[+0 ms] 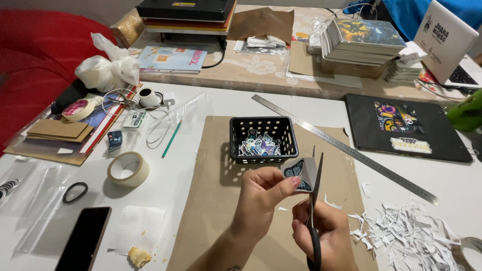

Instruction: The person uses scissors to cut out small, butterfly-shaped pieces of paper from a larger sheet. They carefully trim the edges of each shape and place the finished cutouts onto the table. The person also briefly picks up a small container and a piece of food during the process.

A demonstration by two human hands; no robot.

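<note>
My left hand (261,198) pinches a small white paper with a blue and black butterfly sticker (300,174) on it. My right hand (326,233) grips black-handled scissors (315,200), blades pointing up and cutting at the sticker's right edge. Both hands hover over a brown cardboard sheet (211,200). Just beyond them stands a black perforated basket (262,139) holding several cut stickers.
A long steel ruler (346,148) lies diagonally at the right. White paper scraps (406,233) pile at the lower right. A tape roll (128,169), a black phone (84,238), a hair tie (75,192), a green pencil (171,139) and a black folder (406,128) lie around.
</note>
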